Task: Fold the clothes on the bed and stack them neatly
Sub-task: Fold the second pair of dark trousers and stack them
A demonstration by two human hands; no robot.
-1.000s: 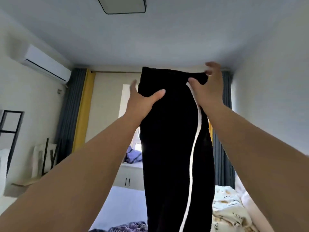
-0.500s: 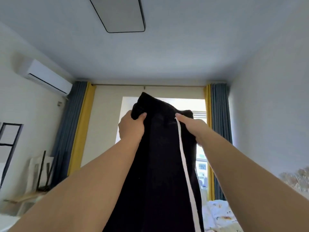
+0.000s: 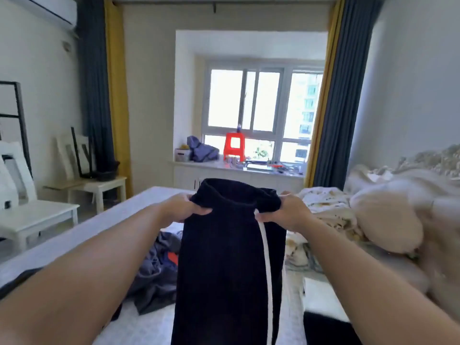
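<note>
Trousers height: black trousers (image 3: 224,257), a second ago raised toward the ceiling, now lowered over the bed (image 3: 139,210).
Left hand (image 3: 183,207): dropped with the waistband; thumb now pinches the front.
Right hand (image 3: 286,210): dropped likewise, beside the white stripe (image 3: 267,270).
View: tilted downward; window and bedding now visible.

Pale walls (image 3: 151,95) enclose the room; a bay window (image 3: 263,105) on the far wall lets in bright daylight; blue-and-yellow curtains (image 3: 104,90) hang on either side of it; a red stool (image 3: 234,146) stands on the cluttered white window sill (image 3: 239,168); an air conditioner (image 3: 49,8) sits high at the far left; below it a small white side table (image 3: 99,185) stands near a white chair (image 3: 29,210) at the left edge; a black metal frame (image 3: 21,118) leans against the left wall.
</note>
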